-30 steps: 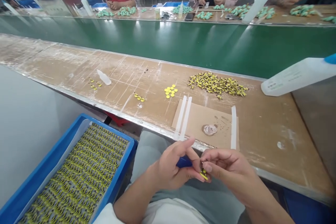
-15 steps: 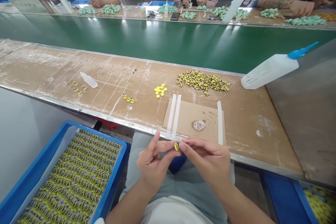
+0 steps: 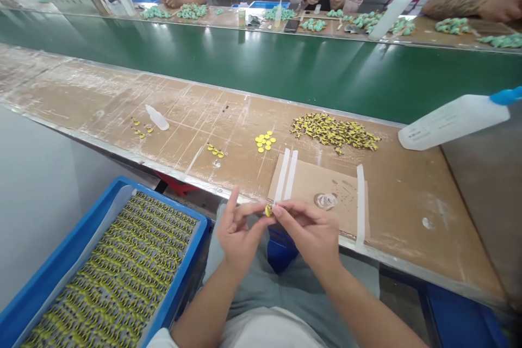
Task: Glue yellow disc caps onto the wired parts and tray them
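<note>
My left hand [image 3: 238, 231] and my right hand [image 3: 310, 231] meet over my lap at the near edge of the brown bench [image 3: 122, 114]. Between their fingertips they pinch one small yellow piece [image 3: 268, 210]; the left index finger sticks up. A blue object [image 3: 281, 247] rests on my lap under the hands. On the bench ahead lie a cardboard sheet [image 3: 318, 190] with white strips and a glue blob [image 3: 325, 201], a cluster of yellow discs [image 3: 265, 141] and a heap of yellow-and-black pieces [image 3: 336, 133].
A blue tray [image 3: 101, 277] packed with yellow-and-black pieces stands at my lower left. A small white bottle [image 3: 157, 118] lies on the bench; a large white bottle [image 3: 452, 119] with a blue nozzle is at right. Beyond the green conveyor belt [image 3: 285, 68], other people handle teal pieces.
Both hands rose from my lap to the bench edge, holding the yellow piece higher. The blue object left my left hand and now rests on my lap.
</note>
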Demonstrator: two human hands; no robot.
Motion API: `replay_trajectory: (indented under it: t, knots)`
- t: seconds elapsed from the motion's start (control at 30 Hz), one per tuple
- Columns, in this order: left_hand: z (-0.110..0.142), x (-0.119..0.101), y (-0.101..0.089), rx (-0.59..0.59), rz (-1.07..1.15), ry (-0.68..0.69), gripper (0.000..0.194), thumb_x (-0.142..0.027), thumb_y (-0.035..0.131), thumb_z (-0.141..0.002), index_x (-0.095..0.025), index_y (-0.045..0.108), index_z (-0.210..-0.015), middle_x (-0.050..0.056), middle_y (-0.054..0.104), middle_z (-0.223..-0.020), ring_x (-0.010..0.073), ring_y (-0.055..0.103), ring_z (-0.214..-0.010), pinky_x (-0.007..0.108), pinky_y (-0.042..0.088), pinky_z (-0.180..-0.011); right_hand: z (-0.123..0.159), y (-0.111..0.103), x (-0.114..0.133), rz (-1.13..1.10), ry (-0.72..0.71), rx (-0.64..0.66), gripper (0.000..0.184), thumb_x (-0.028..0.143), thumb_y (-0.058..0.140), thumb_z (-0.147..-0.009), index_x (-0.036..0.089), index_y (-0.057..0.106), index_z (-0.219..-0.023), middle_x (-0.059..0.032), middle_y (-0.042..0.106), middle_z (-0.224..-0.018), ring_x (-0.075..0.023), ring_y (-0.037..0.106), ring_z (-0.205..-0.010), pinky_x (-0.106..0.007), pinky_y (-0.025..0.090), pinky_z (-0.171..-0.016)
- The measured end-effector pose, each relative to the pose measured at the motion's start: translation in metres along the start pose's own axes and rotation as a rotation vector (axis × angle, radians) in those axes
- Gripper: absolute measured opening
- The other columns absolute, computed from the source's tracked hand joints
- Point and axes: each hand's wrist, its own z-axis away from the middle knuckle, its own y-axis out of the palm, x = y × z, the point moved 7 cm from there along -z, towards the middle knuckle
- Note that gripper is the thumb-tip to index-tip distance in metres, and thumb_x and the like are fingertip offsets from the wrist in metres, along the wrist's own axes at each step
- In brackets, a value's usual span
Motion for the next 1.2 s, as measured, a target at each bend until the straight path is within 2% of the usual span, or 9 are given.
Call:
replay_trajectory:
  t: [0.07,0.17,0.23,0.37,0.6,0.83,0.97,1.07,1.2]
  knots:
    - [-0.012,0.007,-0.007,-0.040,0.022,0.012,0.092,-0.019,0.088,-0.072,-0.031,0.042,-0.151,0.008,0.077,-0.112,0.0201,0.075,-0.095,0.030,0.062,-0.084,-0.015,0.018,-0.013,-0.028,0.037,0.029,0.025,0.041,0.081,-0.082,0.017,0.077,-0.086,-0.0074,0.075,-0.080,-0.0226,0.073,-0.071,-0.032,0.063,-0.066]
    - [-0.027,0.019,-0.025,-0.090,0.009,0.035,0.090,-0.026,0.087,-0.075,-0.029,0.039,-0.151,0.013,0.069,-0.127,0.0224,0.071,-0.106,0.034,0.060,-0.087,-0.045,0.049,-0.023,0.254,-0.087,0.104,0.036,0.048,0.066,-0.094,0.014,0.074,-0.097,-0.0105,0.076,-0.087,-0.0224,0.073,-0.072,-0.032,0.062,-0.065]
    - [-0.033,0.030,-0.042,-0.146,-0.033,0.004,0.074,-0.030,0.080,-0.083,-0.026,0.043,-0.147,0.013,0.068,-0.124,0.0201,0.070,-0.104,0.034,0.058,-0.090,-0.068,0.070,-0.028,0.512,-0.223,0.156,0.035,0.045,0.060,-0.098,0.014,0.074,-0.100,-0.0111,0.076,-0.092,-0.0214,0.072,-0.075,-0.031,0.060,-0.069]
    - [-0.034,0.048,-0.072,-0.272,-0.123,-0.085,0.048,-0.034,0.066,-0.094,-0.020,0.050,-0.136,0.009,0.066,-0.111,0.0167,0.068,-0.099,0.033,0.055,-0.093,-0.111,0.108,-0.043,0.767,-0.357,0.310,0.017,0.031,0.068,-0.094,0.016,0.077,-0.094,-0.0088,0.074,-0.086,-0.0233,0.069,-0.082,-0.032,0.052,-0.080]
    - [-0.036,0.062,-0.090,-0.305,-0.202,-0.120,0.048,-0.036,0.067,-0.092,-0.018,0.050,-0.133,0.009,0.065,-0.106,0.0171,0.066,-0.096,0.032,0.054,-0.090,-0.133,0.141,-0.055,1.060,-0.476,0.440,0.020,0.028,0.060,-0.101,0.014,0.074,-0.099,-0.0117,0.073,-0.094,-0.0245,0.068,-0.089,-0.029,0.044,-0.076]
    - [-0.039,0.066,-0.088,-0.311,-0.249,-0.089,0.045,-0.033,0.069,-0.091,-0.019,0.053,-0.131,0.008,0.064,-0.105,0.0148,0.063,-0.093,0.026,0.053,-0.084,-0.131,0.135,-0.055,1.131,-0.474,0.391,0.030,0.045,0.063,-0.100,0.018,0.071,-0.113,-0.0062,0.075,-0.096,-0.0205,0.069,-0.093,-0.026,0.045,-0.076]
    - [-0.038,0.068,-0.088,-0.305,-0.271,-0.078,0.046,-0.034,0.068,-0.091,-0.019,0.053,-0.131,0.008,0.064,-0.105,0.0150,0.063,-0.089,0.027,0.054,-0.082,-0.150,0.099,-0.048,1.189,-0.381,0.258,0.026,0.039,0.057,-0.102,0.018,0.072,-0.109,-0.0071,0.074,-0.096,-0.0213,0.068,-0.090,-0.028,0.045,-0.077]
    - [-0.038,0.068,-0.086,-0.299,-0.290,-0.073,0.043,-0.034,0.067,-0.091,-0.019,0.054,-0.129,0.009,0.064,-0.106,0.0149,0.063,-0.088,0.027,0.053,-0.082,-0.176,0.068,-0.047,1.249,-0.281,0.160,0.022,0.030,0.063,-0.098,0.016,0.071,-0.113,-0.0099,0.073,-0.104,-0.0251,0.067,-0.095,-0.031,0.045,-0.078]
    - [-0.038,0.067,-0.085,-0.292,-0.302,-0.078,0.043,-0.033,0.068,-0.090,-0.019,0.055,-0.129,0.008,0.064,-0.106,0.0147,0.062,-0.087,0.027,0.053,-0.080,-0.206,0.052,-0.052,1.292,-0.186,0.163,0.022,0.034,0.076,-0.090,0.017,0.075,-0.104,-0.0105,0.072,-0.104,-0.0257,0.067,-0.094,-0.030,0.046,-0.076]
